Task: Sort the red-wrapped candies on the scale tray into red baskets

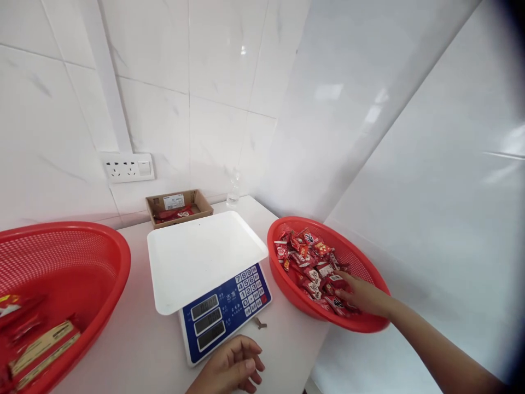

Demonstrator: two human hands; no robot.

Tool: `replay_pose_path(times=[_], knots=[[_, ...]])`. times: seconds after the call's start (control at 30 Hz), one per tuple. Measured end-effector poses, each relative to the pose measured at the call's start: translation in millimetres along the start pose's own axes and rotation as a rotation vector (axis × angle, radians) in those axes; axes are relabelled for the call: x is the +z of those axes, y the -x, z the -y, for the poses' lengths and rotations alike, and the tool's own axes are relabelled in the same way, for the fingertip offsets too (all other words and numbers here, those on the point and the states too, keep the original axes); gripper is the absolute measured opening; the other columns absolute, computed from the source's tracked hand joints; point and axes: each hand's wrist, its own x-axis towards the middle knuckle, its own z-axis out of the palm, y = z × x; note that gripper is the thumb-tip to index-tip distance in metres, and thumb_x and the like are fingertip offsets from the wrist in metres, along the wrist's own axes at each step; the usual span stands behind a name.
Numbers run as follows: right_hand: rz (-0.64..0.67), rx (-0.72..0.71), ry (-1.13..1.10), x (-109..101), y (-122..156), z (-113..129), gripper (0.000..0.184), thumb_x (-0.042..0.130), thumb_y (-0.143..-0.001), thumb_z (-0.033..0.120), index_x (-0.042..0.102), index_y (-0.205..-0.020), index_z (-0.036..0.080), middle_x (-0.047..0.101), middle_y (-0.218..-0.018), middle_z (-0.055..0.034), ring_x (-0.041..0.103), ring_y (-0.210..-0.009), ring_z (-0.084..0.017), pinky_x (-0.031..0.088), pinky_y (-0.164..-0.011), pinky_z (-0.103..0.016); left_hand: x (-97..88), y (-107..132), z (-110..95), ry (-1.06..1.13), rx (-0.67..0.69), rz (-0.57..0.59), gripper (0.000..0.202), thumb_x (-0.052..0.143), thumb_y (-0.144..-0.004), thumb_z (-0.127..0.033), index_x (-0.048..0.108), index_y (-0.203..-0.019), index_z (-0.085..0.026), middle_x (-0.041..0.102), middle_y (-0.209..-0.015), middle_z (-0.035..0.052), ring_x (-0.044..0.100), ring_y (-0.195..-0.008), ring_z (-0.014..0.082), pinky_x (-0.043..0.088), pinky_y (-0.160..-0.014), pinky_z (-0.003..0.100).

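Observation:
My right hand (361,294) reaches into the red basket (287,284) on the right, fingers stretched over a heap of small red candy packets (311,260); whether it grips one is hidden. My left hand (233,368) rests on the white counter just in front of the blue electronic scale (223,312), its fingers loosely curled and holding nothing. The scale's white weighing tray (200,257) is bare.
A second red basket (82,284) at the left holds a few packets and flat boxes. A small cardboard box (179,207) and a clear bottle (233,189) stand at the back by the tiled wall. A wall socket (129,167) sits above. A small object (260,323) lies beside the scale.

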Motion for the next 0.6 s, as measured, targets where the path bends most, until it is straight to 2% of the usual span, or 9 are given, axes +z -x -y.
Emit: replay_pose_path(times=[0.07,0.2,0.27,0.33,0.43,0.5,0.6], knots=[[0.065,0.033,-0.051,2.9,-9.3,2.5,0.072,0.059,-0.073,0.037,0.036,-0.135,0.009,0.048,-0.131,-0.0203,0.047,-0.118,-0.035,0.036,-0.099,-0.044,-1.0,-0.5,0.8,-0.021,0.012,0.004,0.05,0.069,-0.064,-0.053,0.054,-0.094,-0.016,0.058,-0.089,0.0053,0.057,-0.076,0.0142,0.039,-0.067,0.028],[0.114,0.07,-0.214,9.7,-25.3,18.6,0.091,0.067,-0.066,0.04,0.024,-0.14,0.007,0.034,-0.141,-0.0203,0.031,-0.129,-0.035,0.024,-0.107,-0.044,-1.3,-0.9,1.8,-0.05,0.032,-0.011,0.052,0.068,-0.064,-0.054,0.054,-0.096,-0.016,0.058,-0.089,0.0056,0.056,-0.076,0.0147,0.039,-0.067,0.028],[0.118,0.088,-0.331,8.9,-29.7,25.4,0.094,0.065,-0.068,0.044,0.019,-0.141,0.006,0.027,-0.144,-0.021,0.028,-0.131,-0.033,0.025,-0.107,-0.044,-2.1,-2.0,2.7,-0.06,0.03,-0.006,0.053,0.069,-0.063,-0.055,0.053,-0.096,-0.016,0.058,-0.089,0.0055,0.056,-0.076,0.0147,0.039,-0.067,0.028],[0.128,0.081,-0.471,3.1,-30.1,29.9,0.088,0.058,-0.074,0.05,0.017,-0.141,0.012,0.026,-0.146,-0.0175,0.034,-0.129,-0.03,0.034,-0.103,-0.042,-3.7,-3.6,3.9,-0.07,0.026,0.007,0.054,0.069,-0.062,-0.055,0.053,-0.096,-0.016,0.057,-0.089,0.0052,0.056,-0.076,0.0144,0.039,-0.067,0.028],[0.139,0.006,-0.674,-11.8,-26.9,32.8,0.071,0.046,-0.081,0.055,0.021,-0.14,0.025,0.04,-0.14,-0.0096,0.05,-0.117,-0.022,0.048,-0.091,-0.036,-6.3,-5.7,5.8,-0.092,0.023,0.024,0.055,0.069,-0.063,-0.055,0.052,-0.097,-0.016,0.057,-0.089,0.005,0.056,-0.076,0.014,0.039,-0.068,0.028],[0.114,-0.042,-0.752,-21.5,-27.5,31.5,0.065,0.046,-0.081,0.055,0.026,-0.137,0.029,0.047,-0.136,-0.0061,0.055,-0.112,-0.02,0.05,-0.088,-0.032,-7.4,-6.4,7.4,-0.104,0.027,0.024,0.054,0.068,-0.063,-0.055,0.052,-0.098,-0.016,0.056,-0.089,0.005,0.056,-0.076,0.0139,0.039,-0.068,0.028],[0.01,-0.023,-0.748,-28.9,-36.3,24.2,0.066,0.054,-0.078,0.051,0.031,-0.135,0.026,0.042,-0.139,-0.0083,0.047,-0.12,-0.024,0.047,-0.092,-0.035,-7.4,-6.8,9.3,-0.111,0.045,0.017,0.056,0.068,-0.062,-0.056,0.051,-0.098,-0.016,0.056,-0.089,0.0051,0.056,-0.075,0.014,0.04,-0.067,0.029]])
